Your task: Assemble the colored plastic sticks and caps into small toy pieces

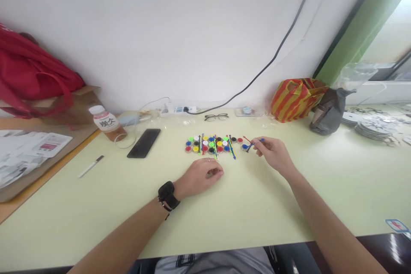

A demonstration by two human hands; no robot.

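My right hand (273, 153) pinches a few small plastic arrows (248, 139), red, blue and dark, between thumb and fingers. Just left of its fingertips lies a blue round disc (244, 147), partly crossed by a dark arrow. Several rows of coloured round discs (211, 150) in green, white, yellow, red, blue and black sit on the table, with long thin arrows (232, 147) laid across them in bunches. Below these rows my left hand (201, 176) rests on the tabletop, fingers curled in, with nothing visible in them.
Left of the discs are a black phone (144, 143), a drink bottle (107, 123) and a white-and-brown pen (91, 167). Glasses (216, 117) and a power strip (178, 110) lie by the wall. A striped bag (293, 99), a grey bag (329, 113) and stacked discs (374, 130) stand right.
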